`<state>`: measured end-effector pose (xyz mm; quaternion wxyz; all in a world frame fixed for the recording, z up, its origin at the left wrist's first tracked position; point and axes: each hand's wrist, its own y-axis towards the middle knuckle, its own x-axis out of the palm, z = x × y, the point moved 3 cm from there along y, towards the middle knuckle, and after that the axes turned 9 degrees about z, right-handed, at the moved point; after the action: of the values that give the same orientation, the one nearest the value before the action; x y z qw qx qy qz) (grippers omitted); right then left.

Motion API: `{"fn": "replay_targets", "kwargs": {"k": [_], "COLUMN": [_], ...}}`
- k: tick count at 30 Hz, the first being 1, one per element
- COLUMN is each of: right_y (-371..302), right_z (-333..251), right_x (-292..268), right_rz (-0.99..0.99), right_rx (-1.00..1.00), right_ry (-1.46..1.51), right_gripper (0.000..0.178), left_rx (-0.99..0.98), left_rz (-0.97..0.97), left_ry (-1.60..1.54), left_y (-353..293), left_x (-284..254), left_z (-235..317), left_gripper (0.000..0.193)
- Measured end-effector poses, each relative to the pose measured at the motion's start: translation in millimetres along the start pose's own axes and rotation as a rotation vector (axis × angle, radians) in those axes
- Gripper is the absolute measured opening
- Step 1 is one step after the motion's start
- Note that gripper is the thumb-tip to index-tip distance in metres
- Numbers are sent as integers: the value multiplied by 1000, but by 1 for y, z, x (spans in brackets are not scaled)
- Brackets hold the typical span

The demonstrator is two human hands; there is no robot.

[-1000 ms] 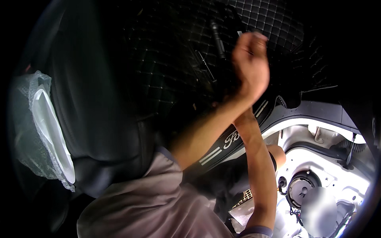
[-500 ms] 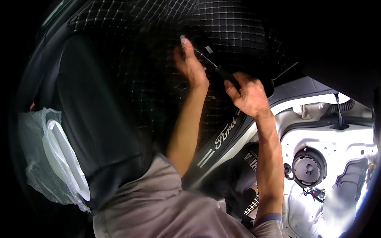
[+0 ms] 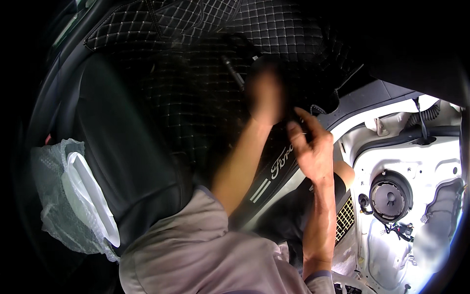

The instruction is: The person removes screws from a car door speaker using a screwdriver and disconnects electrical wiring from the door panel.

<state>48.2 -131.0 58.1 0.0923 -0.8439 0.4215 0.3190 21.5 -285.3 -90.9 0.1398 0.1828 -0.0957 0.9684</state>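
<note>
My left hand (image 3: 267, 95) is smeared by motion above the dark quilted floor mat (image 3: 191, 105), and its fingers cannot be made out. Close to its right, my right hand (image 3: 316, 152) hangs over the door sill, thumb and forefinger around what looks like the dark handle of a screwdriver (image 3: 294, 117). Its shaft does not show; the blurred left hand covers that spot. Beyond the left hand, a slim metallic rod-shaped tool (image 3: 232, 71) lies on the mat, with a dark object I cannot make out near it.
A black seat (image 3: 122, 142) stands at the left, with a white part in clear plastic wrap (image 3: 90, 196) beside it. The sill trim (image 3: 267, 181) runs below my hands. At the right is a bare white door panel (image 3: 352, 147) with a round speaker (image 3: 390, 197) and loose wiring (image 3: 399, 230).
My left hand has moved right and nearer, toward the right hand. My right hand has dropped lower, and the screwdriver shaft is out of sight. The rod-shaped tool on the mat now shows.
</note>
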Motion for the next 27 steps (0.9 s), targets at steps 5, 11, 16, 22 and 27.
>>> {"fn": "replay_targets", "kwargs": {"k": [5,11,16,22,27], "right_y": [2,-56,-56,-60,-34], "right_z": [13,3,27,44,24], "right_x": [2,-58,-80,-75,-58], "right_rz": [-102,282,269,309,255], "right_rx": [-320,129,331,485,263], "right_ry": [-338,-55,25,182,301], "right_gripper": [30,26,31,36,48], "left_rx": [156,28,210,403,-276], "left_rz": [-49,194,-61,-127,-542], "left_ry": [200,244,1168,992,289], "left_y": [14,-9,5,-4,-49], "left_x": [6,-7,-20,2,33], "left_z": [-35,26,12,31,93], "left_gripper": [19,19,26,44,50]}}
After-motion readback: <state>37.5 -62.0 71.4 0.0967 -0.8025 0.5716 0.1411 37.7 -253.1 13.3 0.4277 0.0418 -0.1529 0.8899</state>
